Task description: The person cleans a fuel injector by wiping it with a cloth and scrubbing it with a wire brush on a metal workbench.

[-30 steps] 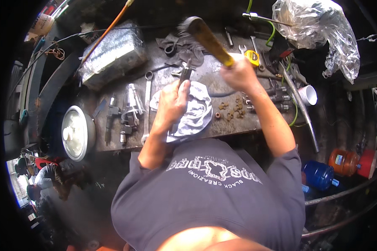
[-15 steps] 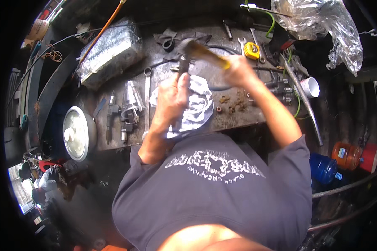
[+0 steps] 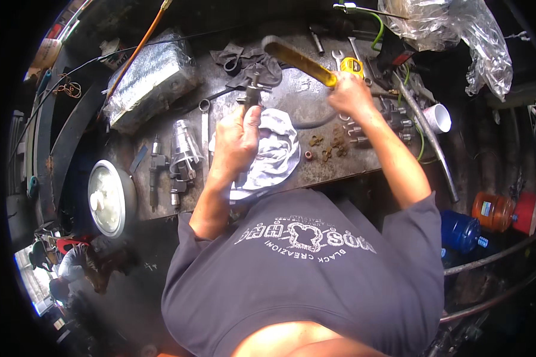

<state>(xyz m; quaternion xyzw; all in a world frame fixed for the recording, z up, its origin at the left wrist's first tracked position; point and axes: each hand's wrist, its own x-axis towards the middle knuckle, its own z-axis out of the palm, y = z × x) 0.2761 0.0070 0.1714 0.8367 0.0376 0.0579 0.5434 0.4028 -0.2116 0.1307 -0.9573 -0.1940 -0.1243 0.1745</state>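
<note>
My left hand (image 3: 237, 140) is wrapped around a metal fuel injector (image 3: 253, 95), its narrow end pointing away from me above the fist. The injector's lower part is hidden by the hand. In my right hand (image 3: 352, 95) is the yellow handle of a wire brush (image 3: 304, 61). The brush's dark far end lies beyond the injector's tip, apart from it. A crumpled white cloth (image 3: 278, 146) spreads on the bench beside and beneath my left hand. Just past the injector lies a dark rag (image 3: 262, 68).
The metal bench (image 3: 321, 169) carries more injectors (image 3: 155, 169) at left and others at right. Small brass-coloured parts (image 3: 327, 153) lie near its front edge. Also there are a yellow tape measure (image 3: 352, 66), wrenches (image 3: 205, 128), a long pipe (image 3: 426, 134), a white cup (image 3: 438, 118) and a plastic-wrapped box (image 3: 152, 80).
The wire brush has swung up and away from the injector's tip, and my right hand has shifted slightly right. My left hand, still on the injector, has moved slightly left.
</note>
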